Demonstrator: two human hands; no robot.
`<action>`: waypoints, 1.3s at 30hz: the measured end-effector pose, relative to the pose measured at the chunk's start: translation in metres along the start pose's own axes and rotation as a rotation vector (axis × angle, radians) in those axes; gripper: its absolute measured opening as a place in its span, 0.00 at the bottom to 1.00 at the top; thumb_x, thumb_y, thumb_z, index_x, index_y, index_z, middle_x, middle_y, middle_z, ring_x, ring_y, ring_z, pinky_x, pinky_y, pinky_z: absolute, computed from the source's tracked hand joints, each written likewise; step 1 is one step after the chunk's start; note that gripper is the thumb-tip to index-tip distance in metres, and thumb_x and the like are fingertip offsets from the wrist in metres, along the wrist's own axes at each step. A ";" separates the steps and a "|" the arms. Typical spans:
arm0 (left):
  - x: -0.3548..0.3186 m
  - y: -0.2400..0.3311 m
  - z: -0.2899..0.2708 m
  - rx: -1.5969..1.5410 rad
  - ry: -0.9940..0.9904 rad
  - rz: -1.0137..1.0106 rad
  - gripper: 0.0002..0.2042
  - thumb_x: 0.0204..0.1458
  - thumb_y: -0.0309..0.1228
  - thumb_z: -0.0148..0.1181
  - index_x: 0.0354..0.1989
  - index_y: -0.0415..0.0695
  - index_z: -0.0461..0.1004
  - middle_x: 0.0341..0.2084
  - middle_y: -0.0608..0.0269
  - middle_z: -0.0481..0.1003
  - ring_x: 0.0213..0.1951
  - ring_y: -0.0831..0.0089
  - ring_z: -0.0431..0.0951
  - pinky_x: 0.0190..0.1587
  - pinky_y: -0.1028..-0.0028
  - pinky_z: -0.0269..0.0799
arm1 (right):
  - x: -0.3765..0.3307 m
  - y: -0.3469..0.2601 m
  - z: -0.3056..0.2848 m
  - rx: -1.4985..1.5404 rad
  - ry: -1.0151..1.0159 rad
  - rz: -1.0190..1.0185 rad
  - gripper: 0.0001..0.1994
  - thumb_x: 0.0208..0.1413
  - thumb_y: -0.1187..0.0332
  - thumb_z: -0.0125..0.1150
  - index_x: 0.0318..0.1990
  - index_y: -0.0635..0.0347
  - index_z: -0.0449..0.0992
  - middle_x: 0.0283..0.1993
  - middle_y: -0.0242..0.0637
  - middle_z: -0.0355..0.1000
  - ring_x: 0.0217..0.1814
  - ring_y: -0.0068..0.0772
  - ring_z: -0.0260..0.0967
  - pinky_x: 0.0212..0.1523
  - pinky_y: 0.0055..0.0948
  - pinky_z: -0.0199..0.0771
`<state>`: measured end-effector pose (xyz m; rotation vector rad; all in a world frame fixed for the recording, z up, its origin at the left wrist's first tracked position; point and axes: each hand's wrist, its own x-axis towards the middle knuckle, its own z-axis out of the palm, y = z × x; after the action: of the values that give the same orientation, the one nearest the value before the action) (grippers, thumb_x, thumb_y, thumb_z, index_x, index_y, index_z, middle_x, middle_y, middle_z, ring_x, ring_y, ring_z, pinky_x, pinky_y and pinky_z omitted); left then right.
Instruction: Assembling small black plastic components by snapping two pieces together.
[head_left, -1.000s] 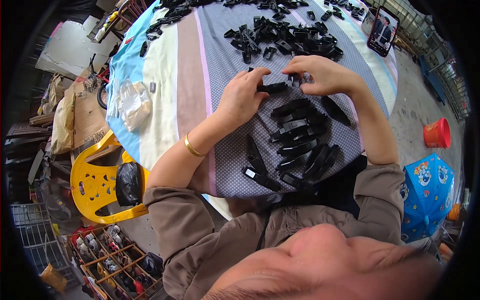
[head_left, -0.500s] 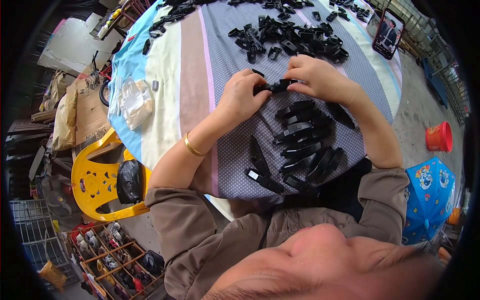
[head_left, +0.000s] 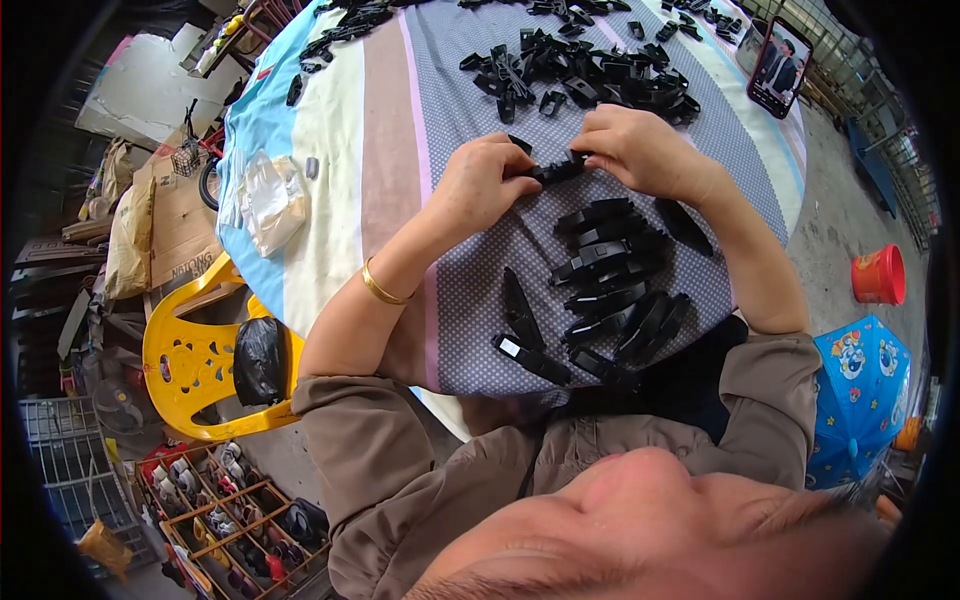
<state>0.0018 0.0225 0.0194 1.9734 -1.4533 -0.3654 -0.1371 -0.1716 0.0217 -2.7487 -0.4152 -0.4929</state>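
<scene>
Both hands have drifted a little farther up the bench (head_left: 330,130) since a second ago, carrying the small black plastic part (head_left: 556,170) with them, while the laid-out pieces below have stayed put. Left hand (head_left: 488,185) and right hand (head_left: 640,150) meet over the dotted grey cloth (head_left: 470,300), and the part spans the gap between them, its long axis running left to right and tilted slightly upward toward the right hand. The left fingers (head_left: 520,172) are clamped on its left end; the right fingers pinch the other end, though their tips are partly hidden, so the exact grip there is probably a thumb-and-forefinger pinch. Neither hand is nearer: the part is shared. Just below the hands lies a row of finished black clips (head_left: 605,270), stacked side by side; above them a loose heap of black parts (head_left: 580,70) sits near the far edge, well apart from a phone (head_left: 778,68).
</scene>
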 end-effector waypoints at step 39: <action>0.091 -0.023 -0.020 0.472 0.173 0.244 0.10 0.45 0.26 0.60 0.37 0.38 0.73 0.33 0.52 0.75 0.39 0.54 0.74 0.44 0.62 0.69 | 0.000 0.014 0.022 -0.021 0.121 0.138 0.11 0.47 0.73 0.58 0.41 0.58 0.76 0.38 0.41 0.71 0.41 0.45 0.70 0.43 0.37 0.71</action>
<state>0.0614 -0.0510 0.0332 2.0804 -1.7547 0.2752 -0.1257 -0.1766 -0.0016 -2.7256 -0.1900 -0.6257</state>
